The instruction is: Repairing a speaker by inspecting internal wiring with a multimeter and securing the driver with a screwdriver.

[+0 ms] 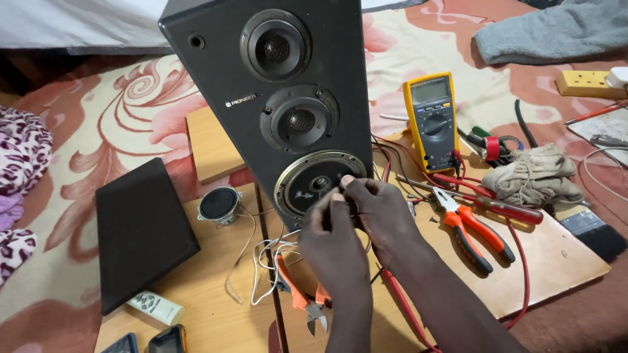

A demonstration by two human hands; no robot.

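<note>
**Both hands at the lowest speaker cone**

Fingers (345,185) of both my hands are pinched together at the rim of the lowest driver (319,183); whether they grip anything small I cannot tell. My left hand (333,238) and right hand (379,212) rise side by side, knuckles up, touching. Nearest me, orange-handled cutters (302,299) lie on the pale wooden board (216,307) among white wires (271,258). Right of my wrists lie orange-and-black pliers (472,229). The tall black speaker cabinet (222,72), matte, with three round drivers, stands tilted. Beyond sits a yellow multimeter (433,121).
</note>
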